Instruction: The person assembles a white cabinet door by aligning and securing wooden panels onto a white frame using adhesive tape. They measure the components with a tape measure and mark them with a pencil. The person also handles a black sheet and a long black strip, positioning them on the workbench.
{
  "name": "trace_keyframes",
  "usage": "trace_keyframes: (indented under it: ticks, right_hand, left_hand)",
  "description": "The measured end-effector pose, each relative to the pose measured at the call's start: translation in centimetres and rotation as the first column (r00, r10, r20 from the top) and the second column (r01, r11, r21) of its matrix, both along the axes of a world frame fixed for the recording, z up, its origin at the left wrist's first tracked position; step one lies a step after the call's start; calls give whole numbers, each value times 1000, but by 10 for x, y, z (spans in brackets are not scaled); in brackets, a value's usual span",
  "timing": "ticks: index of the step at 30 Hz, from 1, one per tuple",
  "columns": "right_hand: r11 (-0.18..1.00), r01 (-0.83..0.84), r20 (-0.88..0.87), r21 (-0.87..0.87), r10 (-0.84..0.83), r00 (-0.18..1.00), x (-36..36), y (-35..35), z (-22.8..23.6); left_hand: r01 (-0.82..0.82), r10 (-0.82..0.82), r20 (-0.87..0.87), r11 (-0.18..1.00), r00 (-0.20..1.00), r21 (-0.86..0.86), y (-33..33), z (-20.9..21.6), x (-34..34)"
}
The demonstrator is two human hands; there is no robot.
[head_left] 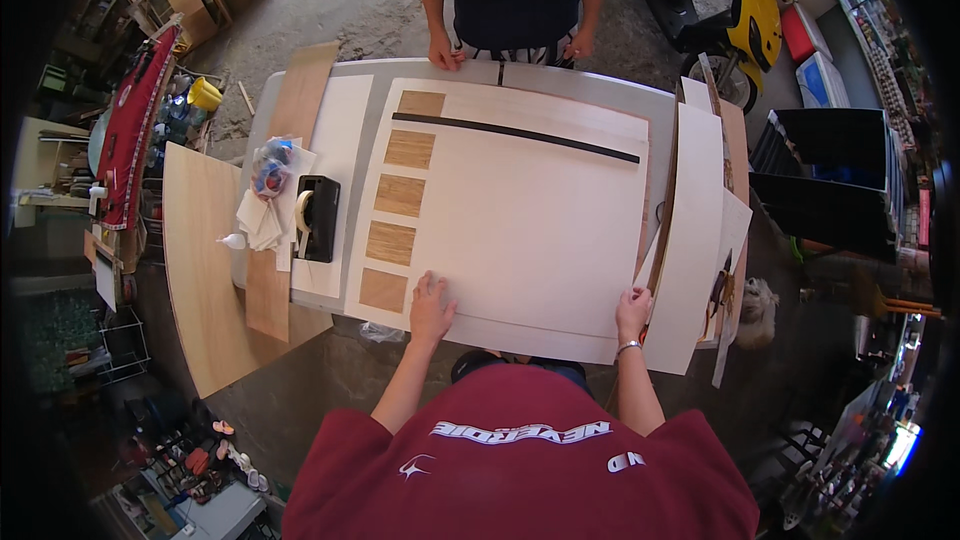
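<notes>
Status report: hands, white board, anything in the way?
Left hand resting on white board, near left. Right hand at its near right edge. Black strip across board's far part, possibly in the way.

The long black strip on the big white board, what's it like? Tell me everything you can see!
The black strip is long, thin and dark all over, with no markings that I can see. It might be plastic, rubber or metal; I can't tell which. It lies across the upper part of the white board, slanting a little. Its left end is by the lower edge of the topmost wood-look square, and its right end is near the board's right edge. Nobody is holding it.
</notes>
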State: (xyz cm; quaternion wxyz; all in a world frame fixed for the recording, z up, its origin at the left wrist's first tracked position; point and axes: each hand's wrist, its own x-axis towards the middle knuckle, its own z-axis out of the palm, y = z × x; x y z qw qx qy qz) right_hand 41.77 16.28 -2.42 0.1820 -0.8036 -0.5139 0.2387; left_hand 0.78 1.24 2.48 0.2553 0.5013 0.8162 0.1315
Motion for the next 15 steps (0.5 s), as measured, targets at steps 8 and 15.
trace_keyframes:
  ticks: [8, 15]
  right_hand:
    - [802, -498, 149, 329, 477, 866, -86, 126, 53]
    - [622, -683, 295, 382, 618, 729, -149, 254, 24]
  left_hand:
    - [-94, 91, 43, 992, 995, 87, -14, 15, 2]
    - [-187, 184, 48, 981, 982, 58, -78, 44, 24]
